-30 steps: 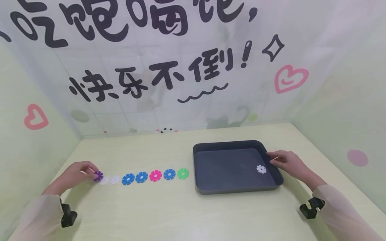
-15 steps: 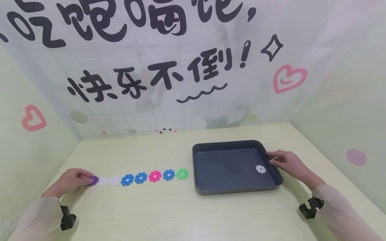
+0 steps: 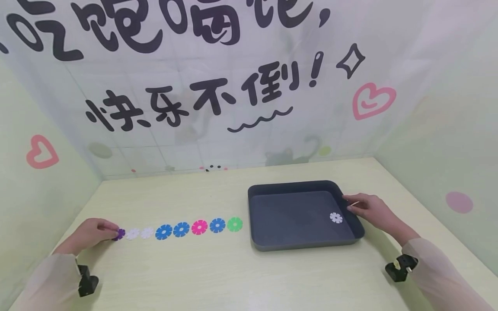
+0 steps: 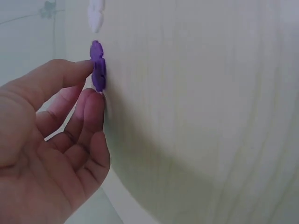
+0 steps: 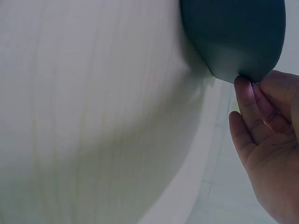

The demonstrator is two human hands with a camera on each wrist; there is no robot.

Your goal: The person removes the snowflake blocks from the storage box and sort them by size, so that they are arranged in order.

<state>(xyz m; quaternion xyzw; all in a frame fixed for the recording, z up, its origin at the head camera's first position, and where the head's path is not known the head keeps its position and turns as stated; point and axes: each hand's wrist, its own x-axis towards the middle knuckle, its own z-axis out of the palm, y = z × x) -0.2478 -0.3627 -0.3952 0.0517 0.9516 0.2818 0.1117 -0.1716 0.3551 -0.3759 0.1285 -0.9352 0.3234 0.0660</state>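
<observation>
At the left end of a row of notched plastic discs, my left hand (image 3: pixel 93 232) pinches a purple snowflake disc (image 3: pixel 121 233), low at the table. The left wrist view shows the thumb on the purple disc (image 4: pixel 97 67), with fingertips at its near end. Two white discs (image 3: pixel 132 233) follow to its right, then blue, blue, pink (image 3: pixel 199 227), blue and green (image 3: pixel 234 224) ones. My right hand (image 3: pixel 369 211) grips the right rim of a dark grey tray (image 3: pixel 292 216). One white disc (image 3: pixel 336 217) lies inside it. Fingertips meet the tray wall (image 5: pixel 233 42) in the right wrist view.
The pale wood-grain table (image 3: pixel 194 276) is enclosed by a printed back wall (image 3: pixel 186 142) and side walls. Each wrist wears a black camera mount, the left mount (image 3: pixel 87 280) and the right mount (image 3: pixel 400 268).
My left hand has moved slightly left and down with the purple disc, from overlapping the first white disc to the row's left end. The right hand keeps its place on the tray.
</observation>
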